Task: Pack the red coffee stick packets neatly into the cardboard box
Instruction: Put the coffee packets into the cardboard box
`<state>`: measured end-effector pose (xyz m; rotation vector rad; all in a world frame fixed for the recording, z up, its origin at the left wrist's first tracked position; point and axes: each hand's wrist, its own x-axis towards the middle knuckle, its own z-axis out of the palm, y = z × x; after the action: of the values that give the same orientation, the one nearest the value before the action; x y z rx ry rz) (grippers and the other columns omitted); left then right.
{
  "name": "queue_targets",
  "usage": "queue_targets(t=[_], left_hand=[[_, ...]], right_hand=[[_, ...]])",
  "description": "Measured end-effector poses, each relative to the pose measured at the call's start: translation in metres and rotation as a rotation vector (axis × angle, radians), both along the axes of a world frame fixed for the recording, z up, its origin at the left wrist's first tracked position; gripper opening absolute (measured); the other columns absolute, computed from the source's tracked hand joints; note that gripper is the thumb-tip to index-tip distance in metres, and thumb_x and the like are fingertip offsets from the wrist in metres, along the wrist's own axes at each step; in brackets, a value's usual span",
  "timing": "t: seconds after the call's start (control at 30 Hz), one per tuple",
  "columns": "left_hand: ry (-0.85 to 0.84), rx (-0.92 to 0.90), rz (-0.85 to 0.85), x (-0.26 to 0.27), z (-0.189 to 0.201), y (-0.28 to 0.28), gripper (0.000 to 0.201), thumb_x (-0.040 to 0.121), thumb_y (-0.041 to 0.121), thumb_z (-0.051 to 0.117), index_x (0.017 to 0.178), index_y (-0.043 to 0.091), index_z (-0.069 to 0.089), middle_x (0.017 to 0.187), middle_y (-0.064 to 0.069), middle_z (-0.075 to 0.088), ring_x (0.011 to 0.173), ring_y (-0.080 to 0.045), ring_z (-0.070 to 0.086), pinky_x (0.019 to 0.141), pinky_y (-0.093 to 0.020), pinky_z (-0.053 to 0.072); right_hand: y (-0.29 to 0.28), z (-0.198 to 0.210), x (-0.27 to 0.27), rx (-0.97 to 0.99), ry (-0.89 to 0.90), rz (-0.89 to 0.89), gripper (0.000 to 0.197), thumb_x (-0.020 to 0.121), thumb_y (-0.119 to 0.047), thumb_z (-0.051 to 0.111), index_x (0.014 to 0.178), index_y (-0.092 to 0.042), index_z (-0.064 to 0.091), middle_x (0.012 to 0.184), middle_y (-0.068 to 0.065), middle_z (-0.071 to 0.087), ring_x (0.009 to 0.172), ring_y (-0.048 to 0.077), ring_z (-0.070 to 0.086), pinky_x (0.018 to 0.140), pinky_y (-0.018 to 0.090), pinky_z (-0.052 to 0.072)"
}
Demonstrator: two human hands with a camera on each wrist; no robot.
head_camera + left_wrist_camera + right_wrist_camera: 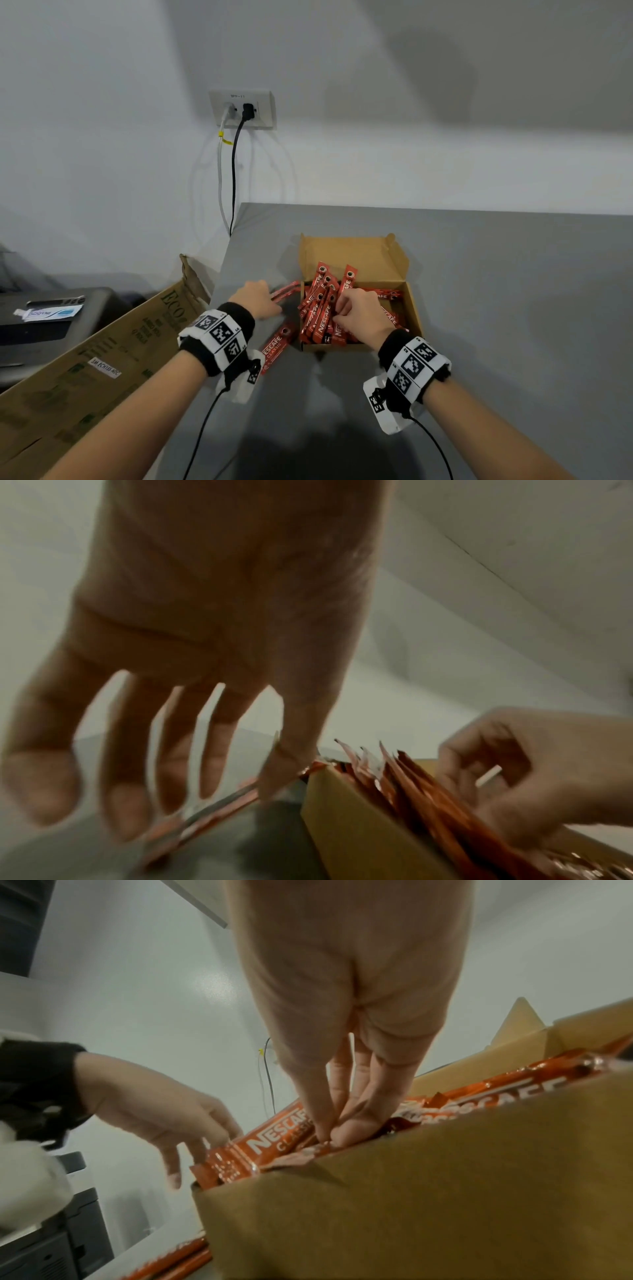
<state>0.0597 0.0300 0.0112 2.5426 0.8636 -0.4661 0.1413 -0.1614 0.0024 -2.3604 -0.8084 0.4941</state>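
Head view | left hand (257,298) fingers spread on loose packets (285,292) | right hand (359,313) pinching boxed packets (320,315)

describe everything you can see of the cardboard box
The cardboard box is small, plain brown corrugated card, open, its lid flap standing up at the back. It sits on the grey table, crammed with untidy red packets. The right hand reaches in; its fingers pinch packets.

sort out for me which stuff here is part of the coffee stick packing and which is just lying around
Part of the job:
- cardboard box
- red packets in the box
- loose packets on the table
- left hand, right hand

Lying about:
- large carton
- wall socket
- printer
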Motion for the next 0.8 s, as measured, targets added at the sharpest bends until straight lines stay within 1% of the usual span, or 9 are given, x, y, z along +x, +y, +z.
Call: queue_targets(t=[0.07,0.17,0.27,0.33,0.4,0.53,0.63,0.7,0.8], left_hand=[[0.064,-0.080,-0.008,-0.004,-0.006,-0.007,0.048,0.079,0.028,0.071,0.115,0.005,0.050,0.111,-0.011,0.060,0.095,-0.024,0.061,0.082,-0.031,0.054],[0.149,-0.143,0.017,-0.005,-0.006,-0.017,0.074,0.072,0.024,0.079,0.129,0.006,0.034,0.121,-0.013,0.053,0.103,-0.027,0.061,0.084,-0.034,0.055],[0.229,-0.068,-0.046,-0.007,-0.005,-0.025,0.086,0.068,0.029,0.082,0.132,0.005,0.031,0.125,-0.013,0.049,0.109,-0.027,0.057,0.088,-0.034,0.053],[0.236,0.030,-0.116,-0.011,-0.006,-0.035,0.081,0.069,0.030,0.081,0.130,0.001,0.036,0.126,-0.013,0.050,0.111,-0.025,0.056,0.089,-0.031,0.052],[0.164,0.076,-0.158,-0.014,-0.014,-0.043,0.069,0.075,0.025,0.076,0.127,-0.002,0.040,0.122,-0.012,0.055,0.109,-0.024,0.058,0.087,-0.029,0.052],[0.107,0.053,-0.241,-0.017,-0.021,-0.054,0.039,0.083,0.021,0.066,0.115,0.002,0.053,0.118,-0.011,0.058,0.106,-0.025,0.059,0.089,-0.030,0.050],[0.140,0.016,-0.285,-0.014,-0.018,-0.051,0.026,0.088,0.016,0.057,0.107,-0.002,0.059,0.114,-0.014,0.062,0.103,-0.027,0.061,0.085,-0.030,0.049],[0.096,0.049,-0.245,-0.008,-0.010,-0.041,0.025,0.092,0.013,0.050,0.106,-0.003,0.060,0.112,-0.014,0.064,0.103,-0.027,0.062,0.082,-0.029,0.049],[-0.088,0.048,-0.048,0.008,0.003,-0.021,0.028,0.095,0.016,0.047,0.116,-0.002,0.053,0.117,-0.017,0.058,0.106,-0.029,0.059,0.085,-0.030,0.047]], right_hand=[[0.000,-0.001,0.000,0.009,-0.007,0.005,0.009,0.079,-0.007,0.071,0.085,-0.005,0.064,0.077,-0.001,0.058,0.073,0.010,0.055,0.055,0.006,0.038],[0.000,-0.002,-0.001,0.015,-0.007,0.006,0.009,0.079,-0.007,0.071,0.084,-0.006,0.064,0.077,-0.001,0.058,0.071,0.010,0.055,0.055,0.005,0.037],[0.000,-0.003,0.000,0.014,-0.002,0.001,0.008,0.079,-0.005,0.070,0.084,-0.005,0.064,0.078,0.001,0.059,0.071,0.011,0.055,0.062,0.013,0.044],[0.001,-0.004,0.000,0.011,-0.003,0.000,0.009,0.079,-0.005,0.070,0.086,-0.004,0.064,0.080,0.003,0.061,0.072,0.011,0.056,0.065,0.017,0.047],[0.001,-0.005,0.000,0.011,-0.003,0.006,0.009,0.080,-0.005,0.070,0.087,-0.004,0.064,0.084,0.006,0.064,0.073,0.011,0.057,0.065,0.016,0.047],[-0.001,-0.006,0.001,0.017,0.005,0.010,0.011,0.080,-0.006,0.069,0.089,-0.004,0.064,0.089,0.007,0.066,0.075,0.011,0.058,0.061,0.009,0.045],[-0.001,-0.007,0.001,0.021,0.001,0.004,0.011,0.080,-0.006,0.070,0.090,-0.004,0.065,0.090,0.008,0.066,0.078,0.013,0.060,0.069,0.017,0.050],[-0.001,-0.008,0.001,0.020,-0.001,0.003,0.011,0.080,-0.006,0.069,0.090,-0.004,0.065,0.090,0.009,0.067,0.077,0.012,0.059,0.070,0.018,0.050],[-0.003,-0.009,0.001,0.015,-0.011,0.007,0.011,0.081,-0.005,0.069,0.090,-0.004,0.064,0.089,0.009,0.067,0.077,0.012,0.059,0.070,0.019,0.049]])
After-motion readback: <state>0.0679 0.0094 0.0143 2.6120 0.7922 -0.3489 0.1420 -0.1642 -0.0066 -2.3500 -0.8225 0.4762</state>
